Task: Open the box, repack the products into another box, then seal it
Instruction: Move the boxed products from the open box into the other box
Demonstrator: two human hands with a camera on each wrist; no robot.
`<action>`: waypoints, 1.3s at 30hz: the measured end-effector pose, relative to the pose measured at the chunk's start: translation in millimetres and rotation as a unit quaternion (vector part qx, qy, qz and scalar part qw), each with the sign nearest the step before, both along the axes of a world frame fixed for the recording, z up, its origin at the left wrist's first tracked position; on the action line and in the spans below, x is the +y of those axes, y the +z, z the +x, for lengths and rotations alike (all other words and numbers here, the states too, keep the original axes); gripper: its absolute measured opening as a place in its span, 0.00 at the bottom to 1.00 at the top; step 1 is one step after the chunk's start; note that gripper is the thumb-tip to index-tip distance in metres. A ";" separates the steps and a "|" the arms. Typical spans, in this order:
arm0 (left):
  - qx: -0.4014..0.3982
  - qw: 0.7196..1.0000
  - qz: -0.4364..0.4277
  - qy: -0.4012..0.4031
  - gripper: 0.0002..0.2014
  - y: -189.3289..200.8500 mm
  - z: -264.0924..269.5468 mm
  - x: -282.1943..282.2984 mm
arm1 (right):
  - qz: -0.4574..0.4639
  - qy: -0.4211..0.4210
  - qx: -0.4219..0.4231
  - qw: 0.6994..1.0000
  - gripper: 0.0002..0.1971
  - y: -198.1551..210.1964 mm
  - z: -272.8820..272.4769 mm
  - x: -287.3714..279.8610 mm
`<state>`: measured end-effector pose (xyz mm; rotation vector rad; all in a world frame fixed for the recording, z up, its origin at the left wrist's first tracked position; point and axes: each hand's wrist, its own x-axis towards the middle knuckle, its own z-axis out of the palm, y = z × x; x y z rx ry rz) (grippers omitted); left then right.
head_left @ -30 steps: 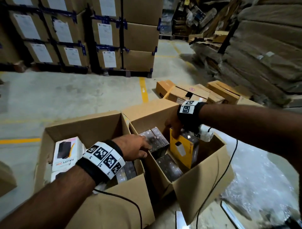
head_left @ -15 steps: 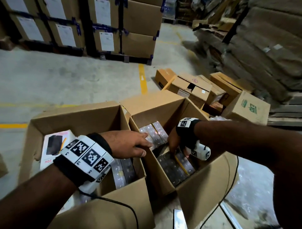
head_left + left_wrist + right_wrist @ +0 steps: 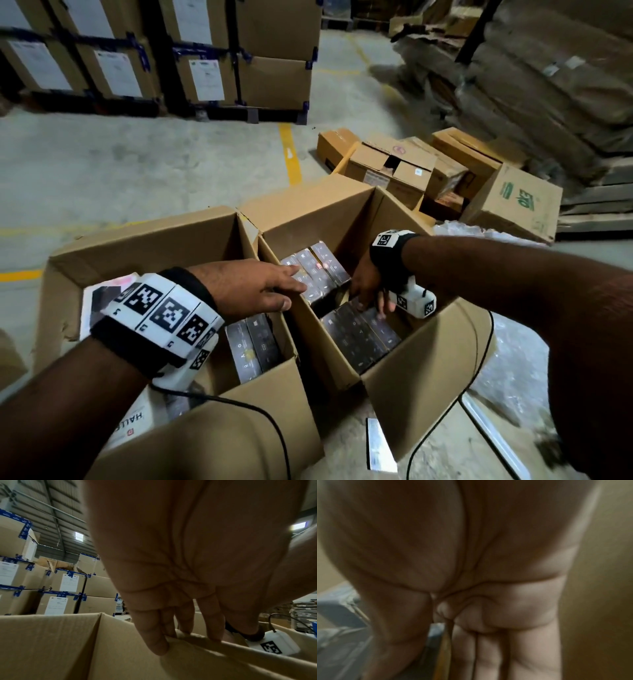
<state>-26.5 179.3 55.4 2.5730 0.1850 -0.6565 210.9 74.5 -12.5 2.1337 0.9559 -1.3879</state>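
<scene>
— Where's the left hand [image 3: 253,291]?
— Fingers straight, resting on the cardboard wall [image 3: 197,654] shared by the two open boxes.
— And the right hand [image 3: 368,287]?
— Down in the right box [image 3: 428,346], among the dark product packs [image 3: 359,334]. Whether it grips one, I cannot tell.
— The left box [image 3: 219,435]?
— More packs under the left wrist.

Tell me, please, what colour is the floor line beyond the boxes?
Yellow; the floor line shows best in the head view.

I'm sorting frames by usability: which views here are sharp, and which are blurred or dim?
Head view: sharp nearby, dim, edges bowed. Left wrist view: left hand in focus, fingers on the box rim. Right wrist view: right hand blurred and dark.
</scene>
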 end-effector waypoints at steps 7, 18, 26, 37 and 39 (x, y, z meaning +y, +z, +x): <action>-0.021 0.999 0.018 0.022 0.21 7.4 1.6 -4.3 | -0.011 0.267 -0.086 0.960 0.15 28.9 -11.8 13.9; -0.061 0.993 0.070 0.079 0.18 43.0 -81.0 20.7 | 0.269 0.284 -0.234 0.890 0.16 204.0 -111.4 -35.8; -0.063 0.983 0.134 0.112 0.17 55.6 -165.4 53.2 | 0.268 0.347 -0.167 0.883 0.16 204.9 -242.7 22.9; -0.027 0.978 0.121 0.167 0.14 12.5 -241.9 91.7 | 0.109 0.135 -0.098 0.980 0.17 61.3 -229.5 127.9; -0.041 0.978 0.106 0.177 0.14 8.0 -246.5 95.0 | 0.080 0.173 -0.124 0.974 0.27 29.9 -211.3 133.5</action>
